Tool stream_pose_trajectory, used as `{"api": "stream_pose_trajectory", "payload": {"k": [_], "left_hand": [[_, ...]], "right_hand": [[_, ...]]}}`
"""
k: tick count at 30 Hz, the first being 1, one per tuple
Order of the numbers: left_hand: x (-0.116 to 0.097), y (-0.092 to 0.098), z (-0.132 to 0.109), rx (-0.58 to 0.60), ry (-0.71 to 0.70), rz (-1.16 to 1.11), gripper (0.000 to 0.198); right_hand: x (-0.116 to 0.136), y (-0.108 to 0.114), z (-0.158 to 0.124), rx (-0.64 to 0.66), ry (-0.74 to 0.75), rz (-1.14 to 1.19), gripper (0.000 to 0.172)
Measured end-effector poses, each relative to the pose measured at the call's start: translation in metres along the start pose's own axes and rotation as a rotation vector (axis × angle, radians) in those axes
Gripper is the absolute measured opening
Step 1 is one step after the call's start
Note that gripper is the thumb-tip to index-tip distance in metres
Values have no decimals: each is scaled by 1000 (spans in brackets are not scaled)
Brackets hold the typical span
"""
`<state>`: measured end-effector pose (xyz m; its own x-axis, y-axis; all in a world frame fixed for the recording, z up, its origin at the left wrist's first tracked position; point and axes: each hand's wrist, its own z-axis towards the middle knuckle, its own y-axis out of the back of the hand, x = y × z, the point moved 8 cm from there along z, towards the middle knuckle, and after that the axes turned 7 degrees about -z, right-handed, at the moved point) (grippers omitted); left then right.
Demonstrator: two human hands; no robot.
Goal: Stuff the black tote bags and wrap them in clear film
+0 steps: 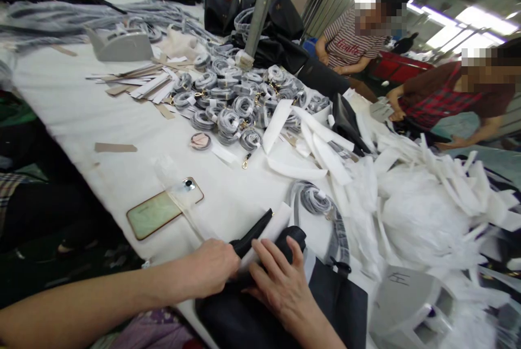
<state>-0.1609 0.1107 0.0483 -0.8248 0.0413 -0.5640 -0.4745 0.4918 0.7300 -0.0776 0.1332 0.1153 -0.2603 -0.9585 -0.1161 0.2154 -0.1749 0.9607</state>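
A black bag (334, 305) lies at the near edge of the white table (81, 110). My left hand (211, 267) is closed in a pinch on the bag's black strap (254, 235), which has a white sheet wrapped around it. My right hand (280, 284) lies flat with fingers spread on the bag's top, beside the strap. A coiled grey strap (315, 200) lies just beyond the bag.
A phone (163, 209) lies left of my hands. A heap of coiled grey straps (236, 99) fills the table's middle, white wrapping sheets (415, 202) pile up on the right, and a grey tape holder (402, 300) stands near right. Three other people sit across the table.
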Motion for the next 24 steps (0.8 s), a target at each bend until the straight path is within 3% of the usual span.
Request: {"api": "stream_pose_trajectory", "payload": {"k": [5,11,15,18,21,24], "left_hand": [[-1,2,3,-18,34,32,15],[10,-13,-13,-163,117,-113,27],[16,-26,-30,-394,169,-231,35],[13,-32,-36,-594,214,-116,44],[10,-39,-30,-713,216,-41,35],[11,-39,-27,-831,135,-112,30]], "right_hand": [[-27,-6,18,144,180,-72,51],[-34,-37,24,124,211,-55,53],[-34,-48,25,95,235,-45,54],[-36,-58,25,78,229,-44,59],[-38,-69,25,58,223,3,69],[-40,-79,26,47,206,56,74]]}}
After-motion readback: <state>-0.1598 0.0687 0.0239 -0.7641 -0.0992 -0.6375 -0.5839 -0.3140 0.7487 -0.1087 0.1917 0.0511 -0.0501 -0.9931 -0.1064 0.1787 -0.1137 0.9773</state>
